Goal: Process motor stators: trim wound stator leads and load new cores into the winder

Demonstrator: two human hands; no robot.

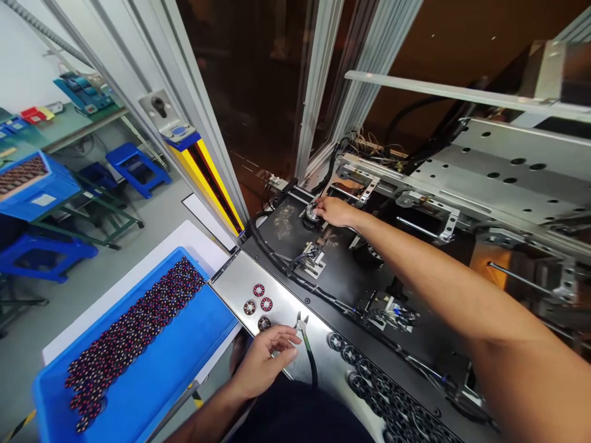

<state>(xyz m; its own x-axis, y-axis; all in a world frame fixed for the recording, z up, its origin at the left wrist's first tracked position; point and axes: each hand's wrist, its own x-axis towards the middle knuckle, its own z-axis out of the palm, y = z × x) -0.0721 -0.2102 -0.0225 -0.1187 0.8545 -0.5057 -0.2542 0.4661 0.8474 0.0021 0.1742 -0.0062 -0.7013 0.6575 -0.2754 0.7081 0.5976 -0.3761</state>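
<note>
My right hand [336,211] reaches far into the machine. Its fingers and thumb close on a small round wound part, like a motor stator [311,213], at a dark round fixture on the black plate [281,226]. My left hand [270,360] hovers over the metal ledge [235,274], fingers loosely bent, with a gap between thumb and fingers and nothing visible in it. Beside its fingertips lie diagonal cutters [302,326] with dark handles. Several small red-and-black or copper-and-black stators [266,304] lie just beyond it, one close to the knuckles.
A blue tray [184,363] at left carries overlapping rows of finished-looking stators [138,332]. Black ring parts [383,394] crowd the ledge at right. Small clamp mechanisms [314,259], cables and metal bars surround my right arm. A yellow light curtain [207,178] stands on the frame post.
</note>
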